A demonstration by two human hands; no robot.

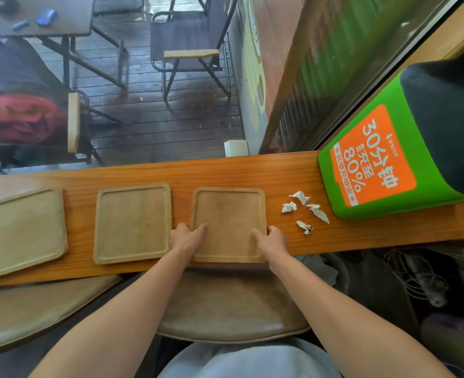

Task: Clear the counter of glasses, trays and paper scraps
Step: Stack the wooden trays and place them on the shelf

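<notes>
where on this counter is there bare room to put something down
Bare wood runs along the back of the counter behind the three trays, and in the gap between the left tray and middle tray. It is crowded between the right tray and the green box, where paper scraps lie.

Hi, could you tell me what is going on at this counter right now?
A person is clearing a wooden counter. Both hands grip the right-hand tray: the left hand on its left edge, the right hand on its right edge, thumbs on the tray's surface. Two more empty trays, the middle tray and the left tray, lie further left. Four crumpled paper scraps remain beside a green box. No glasses are visible.
</notes>
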